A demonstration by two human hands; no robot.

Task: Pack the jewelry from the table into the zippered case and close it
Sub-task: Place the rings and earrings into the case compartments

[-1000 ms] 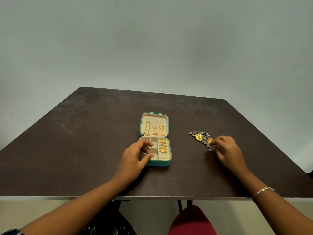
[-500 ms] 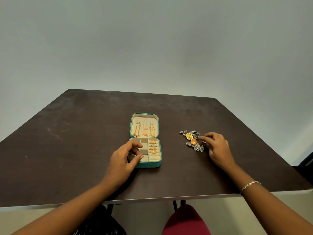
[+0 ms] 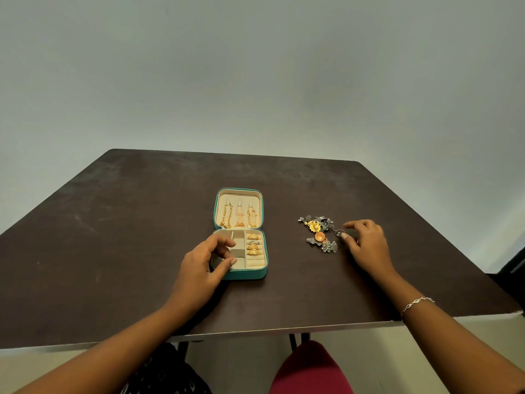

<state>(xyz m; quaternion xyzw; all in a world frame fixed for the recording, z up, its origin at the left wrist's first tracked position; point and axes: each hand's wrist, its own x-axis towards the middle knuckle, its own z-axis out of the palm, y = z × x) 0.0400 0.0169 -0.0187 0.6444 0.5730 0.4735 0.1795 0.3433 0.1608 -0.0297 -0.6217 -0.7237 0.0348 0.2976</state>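
Note:
A teal zippered case (image 3: 262, 253) lies open at the table's middle. Three gold chains (image 3: 238, 216) hang in its lid, and several gold rings (image 3: 253, 245) sit in the right-hand slots of the base. My left hand (image 3: 203, 267) rests on the case's left side. Its fingers are loosely curled over the left compartments, with nothing visible between them. A pile of loose silver, yellow and orange jewelry (image 3: 319, 233) lies to the right of the case. My right hand (image 3: 368, 245) is at the pile's right edge, thumb and index fingertip pinching a small silver piece (image 3: 339, 232).
The dark brown table (image 3: 127, 237) ends in a near edge just below my forearms. A bracelet (image 3: 416, 304) is on my right wrist. A red seat (image 3: 309, 371) shows under the table's front edge. A plain grey wall stands behind the table.
My right hand has moved from the orange piece in the pile to the small silver piece at its right edge. My left hand has stayed on the case.

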